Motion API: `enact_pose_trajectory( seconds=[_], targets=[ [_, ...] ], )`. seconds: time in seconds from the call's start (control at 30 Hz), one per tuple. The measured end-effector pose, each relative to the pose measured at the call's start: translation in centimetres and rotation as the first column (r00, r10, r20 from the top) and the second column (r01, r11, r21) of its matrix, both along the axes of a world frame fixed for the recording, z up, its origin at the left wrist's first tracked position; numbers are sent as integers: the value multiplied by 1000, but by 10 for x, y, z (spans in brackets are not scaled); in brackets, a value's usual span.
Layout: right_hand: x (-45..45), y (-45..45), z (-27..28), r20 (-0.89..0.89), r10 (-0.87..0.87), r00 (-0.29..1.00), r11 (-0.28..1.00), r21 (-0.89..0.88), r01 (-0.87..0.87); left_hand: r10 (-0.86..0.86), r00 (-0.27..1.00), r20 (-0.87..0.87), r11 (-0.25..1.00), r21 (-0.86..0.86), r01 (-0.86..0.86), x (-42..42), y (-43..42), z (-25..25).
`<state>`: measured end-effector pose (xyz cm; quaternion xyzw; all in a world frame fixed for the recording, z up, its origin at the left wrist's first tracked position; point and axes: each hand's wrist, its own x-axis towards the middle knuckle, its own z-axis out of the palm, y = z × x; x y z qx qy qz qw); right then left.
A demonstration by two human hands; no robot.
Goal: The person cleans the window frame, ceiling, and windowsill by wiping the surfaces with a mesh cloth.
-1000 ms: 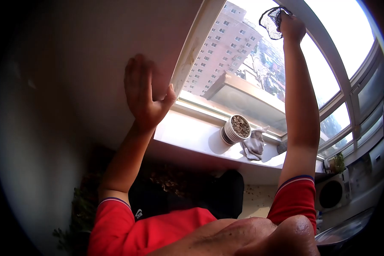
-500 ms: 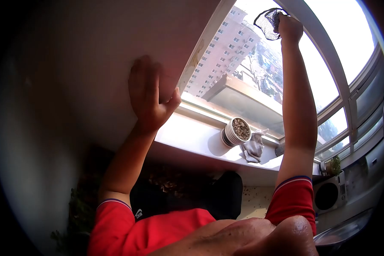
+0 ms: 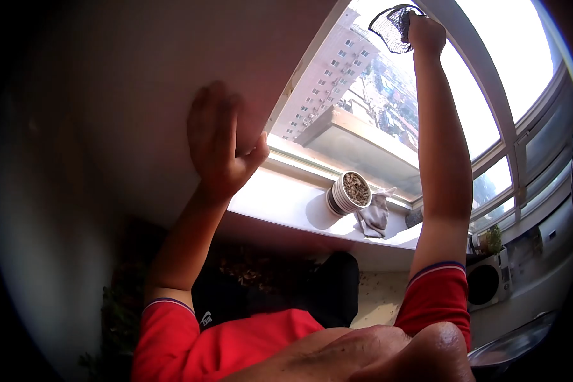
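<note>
My left hand (image 3: 219, 140) lies flat against the wall (image 3: 140, 95) beside the window frame, fingers spread and pointing up, thumb at the wall's edge. Raised high in front of the window glass (image 3: 395, 102), my right hand (image 3: 426, 35) is closed around a bunched piece of dark mesh (image 3: 391, 28). An open loop of the mesh sticks out to the left of my fist. Below, a white ribbed pot (image 3: 350, 193) with dry brown bits in it stands on the white sill (image 3: 280, 197). A crumpled grey cloth (image 3: 374, 215) lies just right of the pot.
A dark rounded object (image 3: 414, 218) sits on the sill right of the cloth. At the right are a small green plant (image 3: 492, 239) and a white front-loading machine (image 3: 487, 283). Dark foliage (image 3: 118, 312) is low on the left. Curved window bars cross the upper right.
My right hand has moved slightly left with the mesh. My left hand remains on the wall, its thumb now at the wall's edge. The view has shifted slightly.
</note>
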<state>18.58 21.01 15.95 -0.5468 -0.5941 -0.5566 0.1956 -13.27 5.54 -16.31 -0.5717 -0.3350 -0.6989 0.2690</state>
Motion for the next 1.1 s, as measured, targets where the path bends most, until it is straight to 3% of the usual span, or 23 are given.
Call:
enact_pose_trajectory(
  seconds=[0.1,0.17,0.23,0.43,0.63,0.8,0.9,0.97,1.0,1.1],
  targets=[
    [5,25,15,-267,419,868,903,19,-430,19,1000,-11,1000,6,-19,1,3,-2],
    [4,22,13,-86,54,995,999,13,-53,13,1000,-17,1000,-11,-13,-1,0,1],
    [-3,2,7,198,-251,948,967,1,256,13,1000,-18,1000,-6,-13,-2,-1,3],
    [-2,-1,4,-71,-10,997,1000,17,12,-3,1000,-18,1000,-4,3,-2,1,-2],
    [-5,5,3,-224,306,925,949,144,-279,1,1000,-22,1000,-1,-1,-3,0,-1],
    [-16,-1,-12,-266,625,734,776,316,-546,24,999,-45,1000,-7,-25,-4,2,-4],
    [-18,-8,-5,-675,648,354,658,262,-706,20,999,-43,1000,11,-19,-5,3,-3],
    [-22,-19,-6,-481,373,793,923,105,-370,4,999,-36,1000,7,-4,-6,2,-2],
    [-25,-23,-6,-343,168,924,986,74,-152,0,999,-38,1000,6,0,-6,2,-2],
    [-12,-19,-11,-631,305,714,939,75,-335,-11,1000,-17,1000,4,11,-6,-1,-1]
  ],
)
